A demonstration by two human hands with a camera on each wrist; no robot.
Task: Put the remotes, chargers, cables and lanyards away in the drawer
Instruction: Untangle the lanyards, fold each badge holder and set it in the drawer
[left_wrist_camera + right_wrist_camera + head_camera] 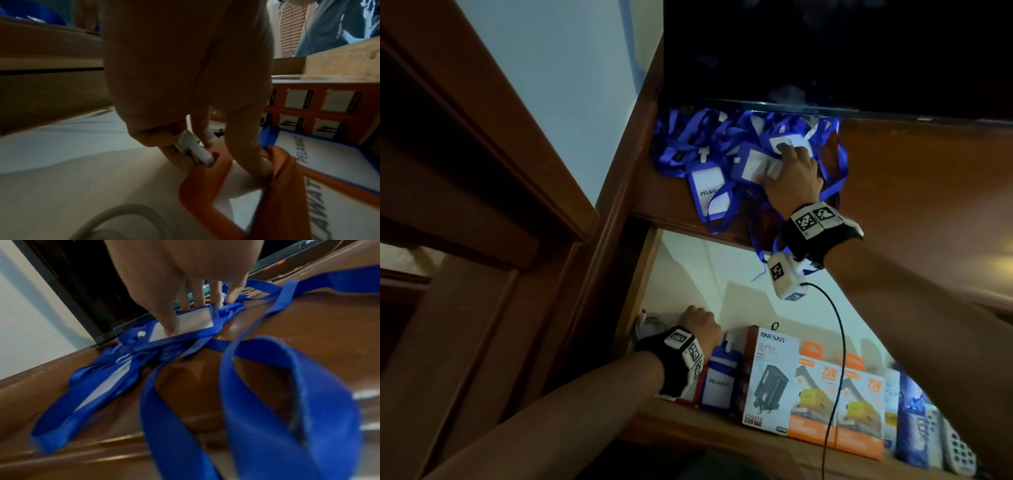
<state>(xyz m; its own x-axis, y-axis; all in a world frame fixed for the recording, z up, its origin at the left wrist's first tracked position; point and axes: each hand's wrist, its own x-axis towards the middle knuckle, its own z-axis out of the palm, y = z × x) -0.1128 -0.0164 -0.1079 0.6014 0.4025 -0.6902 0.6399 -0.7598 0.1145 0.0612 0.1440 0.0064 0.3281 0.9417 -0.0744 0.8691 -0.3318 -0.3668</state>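
A tangled pile of blue lanyards (709,144) with "PELAWAT" badge holders lies on the brown cabinet top under the television. My right hand (780,161) is on that pile. In the right wrist view its thumb lies on a blue badge holder (197,321) and its fingers (198,295) reach over the holder's far edge. Below, the drawer (640,274) stands open. My left hand (697,318) is inside it at the back left. In the left wrist view the left hand (197,151) pinches the white clip (195,149) of an orange badge holder (205,186).
Charger boxes stand along the drawer's front: a white ONESAM box (770,377) and orange boxes (822,404), beside a blue badge holder (719,380). A white remote (959,448) lies far right. A coiled white cable (123,216) is near my left hand. The television (825,51) overhangs the lanyards.
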